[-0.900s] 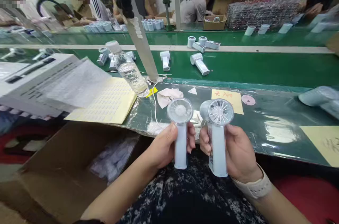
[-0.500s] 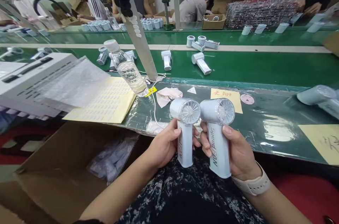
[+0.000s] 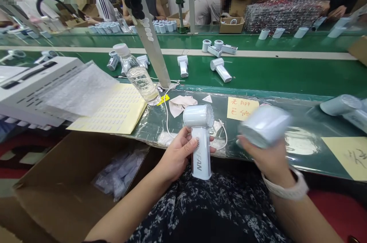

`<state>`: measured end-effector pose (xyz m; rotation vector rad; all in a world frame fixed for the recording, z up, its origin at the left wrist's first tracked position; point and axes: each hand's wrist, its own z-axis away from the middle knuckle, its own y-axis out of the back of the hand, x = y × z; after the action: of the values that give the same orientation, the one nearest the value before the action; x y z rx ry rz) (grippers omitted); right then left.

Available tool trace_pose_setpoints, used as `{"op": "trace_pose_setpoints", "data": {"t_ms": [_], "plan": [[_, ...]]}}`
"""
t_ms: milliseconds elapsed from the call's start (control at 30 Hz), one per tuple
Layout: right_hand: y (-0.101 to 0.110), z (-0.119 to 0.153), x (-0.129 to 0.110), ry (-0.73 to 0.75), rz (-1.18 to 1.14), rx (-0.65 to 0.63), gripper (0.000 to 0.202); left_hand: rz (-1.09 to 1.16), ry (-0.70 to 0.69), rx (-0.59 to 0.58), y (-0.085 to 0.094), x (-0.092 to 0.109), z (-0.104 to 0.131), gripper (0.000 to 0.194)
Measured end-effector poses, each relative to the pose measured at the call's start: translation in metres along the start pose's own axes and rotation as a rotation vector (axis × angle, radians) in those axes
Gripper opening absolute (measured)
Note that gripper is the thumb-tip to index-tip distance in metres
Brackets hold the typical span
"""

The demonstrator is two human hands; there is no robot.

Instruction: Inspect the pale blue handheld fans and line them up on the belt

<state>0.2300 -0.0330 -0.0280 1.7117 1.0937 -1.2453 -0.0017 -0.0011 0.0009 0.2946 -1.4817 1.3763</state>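
Green worktop [image 3: 304, 118]: spans the frame's middle; its glossy surface might let a fan set down there slide.
Right hand [image 3: 272, 157]: right of centre, blurred, wrapped around a blurred pale fan [image 3: 265, 126]; a hasty swing could knock the two fans lying at the right edge [image 3: 338, 104].
Left hand [image 3: 180, 155]: centre, fingers curled round the handle of an upright "FAN"-lettered fan [image 3: 201, 155]; a slack grip could drop it lapward.
White cable [image 3: 226, 134]: looped between both held fans; might snag either.

lettered pale-blue fan [image 3: 201, 147] upright; second fan [image 3: 265, 125] apart, blurred.
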Motion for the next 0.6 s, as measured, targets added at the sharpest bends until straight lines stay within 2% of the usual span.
{"op": "trace_pose_setpoints", "data": {"t_ms": [100,200,267,300,367,433,500,600], "plan": [[-0.003,-0.007,0.001,-0.042,0.029,-0.005,0.026,-0.01,-0.007,-0.007,-0.002,0.0,-0.001,0.052],[0.002,-0.006,-0.024,0.148,-0.049,0.004,0.013,-0.048,-0.029,-0.021,-0.003,0.0,0.0,0.052],[0.003,-0.005,-0.034,0.295,-0.066,0.053,0.019,-0.066,-0.045,-0.012,-0.002,-0.001,0.0,0.053],[0.002,-0.006,-0.034,0.32,-0.049,0.063,0.02,-0.072,-0.05,-0.002,-0.002,-0.002,-0.001,0.053],[-0.003,-0.007,-0.02,0.226,-0.013,0.039,0.02,-0.079,-0.06,0.012,-0.002,-0.004,-0.001,0.054],[-0.011,-0.009,0.0,0.001,-0.036,-0.027,0.026,-0.099,-0.056,0.009,-0.002,-0.005,0.0,0.056],[-0.016,-0.01,0.014,-0.184,-0.177,-0.063,0.036,-0.129,-0.05,0.0,-0.001,-0.005,0.001,0.057],[-0.021,-0.004,0.008,-0.37,-0.475,-0.147,0.043,-0.155,-0.049,0.001,0.002,-0.004,0.003,0.058]]}}
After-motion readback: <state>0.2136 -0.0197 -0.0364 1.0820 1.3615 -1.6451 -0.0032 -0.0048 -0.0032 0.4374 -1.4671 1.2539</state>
